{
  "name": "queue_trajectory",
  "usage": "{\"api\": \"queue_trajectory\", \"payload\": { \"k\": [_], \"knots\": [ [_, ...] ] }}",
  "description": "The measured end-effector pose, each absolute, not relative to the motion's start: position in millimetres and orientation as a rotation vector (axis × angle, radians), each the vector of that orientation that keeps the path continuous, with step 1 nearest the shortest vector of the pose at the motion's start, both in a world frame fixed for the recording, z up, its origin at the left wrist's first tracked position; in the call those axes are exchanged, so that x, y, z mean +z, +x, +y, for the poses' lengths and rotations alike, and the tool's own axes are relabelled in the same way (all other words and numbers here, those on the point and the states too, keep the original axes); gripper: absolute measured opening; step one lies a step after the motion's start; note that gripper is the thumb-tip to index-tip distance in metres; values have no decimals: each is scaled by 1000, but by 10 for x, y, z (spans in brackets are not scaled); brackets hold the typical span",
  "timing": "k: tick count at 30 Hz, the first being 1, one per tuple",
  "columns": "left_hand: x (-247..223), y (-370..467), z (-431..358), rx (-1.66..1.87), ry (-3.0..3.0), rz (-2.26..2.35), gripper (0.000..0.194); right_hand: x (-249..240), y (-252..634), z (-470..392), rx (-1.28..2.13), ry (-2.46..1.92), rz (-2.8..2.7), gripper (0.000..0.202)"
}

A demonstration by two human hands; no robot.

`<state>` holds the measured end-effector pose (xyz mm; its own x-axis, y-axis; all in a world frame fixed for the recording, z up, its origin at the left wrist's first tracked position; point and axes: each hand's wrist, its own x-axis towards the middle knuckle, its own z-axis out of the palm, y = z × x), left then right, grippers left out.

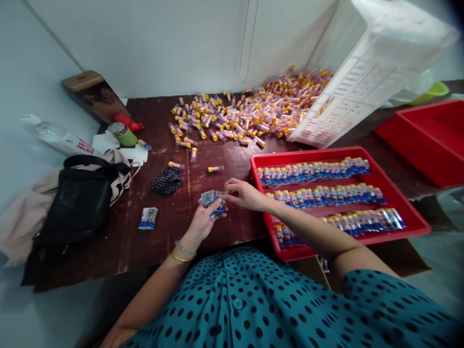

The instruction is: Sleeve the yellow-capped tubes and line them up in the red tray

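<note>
My left hand (203, 218) holds a fanned bunch of small clear-and-blue packets (213, 202) over the front part of the dark red table. My right hand (242, 194) is at the upper right edge of the packets, its thumb and fingers pinched together; what they hold is too small to make out. Beyond the hands lies a single yellow-capped tube (216, 169). A stack of blue packets (148, 218) rests to the left. On my right, a red tray (256, 166) carries three rows of packed tubes (311, 172), and my right forearm passes over it.
Many yellow-capped tubes (232, 118) are heaped along the wall. A white crate (348, 92) leans at the back right, near a red bin (427, 140). A dark cloth (166, 181), black bag (81, 198), green jar (125, 134) and bottle (60, 137) are on the left.
</note>
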<state>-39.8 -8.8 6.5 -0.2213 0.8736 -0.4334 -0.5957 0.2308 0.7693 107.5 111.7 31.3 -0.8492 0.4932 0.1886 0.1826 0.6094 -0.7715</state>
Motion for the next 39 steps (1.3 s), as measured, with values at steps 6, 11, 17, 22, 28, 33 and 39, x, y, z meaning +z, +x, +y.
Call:
{"api": "queue_trajectory", "payload": {
  "k": [6,11,17,22,28,33,39],
  "knots": [
    [1,-425,-98,1327,320,1194,33,311,1177,1120,1102,-561,-2440,25],
    [47,-352,-111,1195,478,1119,29,261,1200,1095,1164,-582,-2461,19],
    [100,-346,-169,942,544,899,19,197,1058,982,1337,-386,-2455,13],
    [81,-1183,0,1013,987,1639,29,323,1066,1223,1163,-605,-2281,16],
    [-79,-2176,417,262,1562,2666,33,391,1170,1412,1059,-736,-2223,17],
    [-93,-2213,599,223,1564,2659,42,382,1154,1342,1143,-729,-2191,17],
    [92,-1503,507,1088,1589,2119,44,508,1150,1335,1270,-666,-2151,20]
  ]
}}
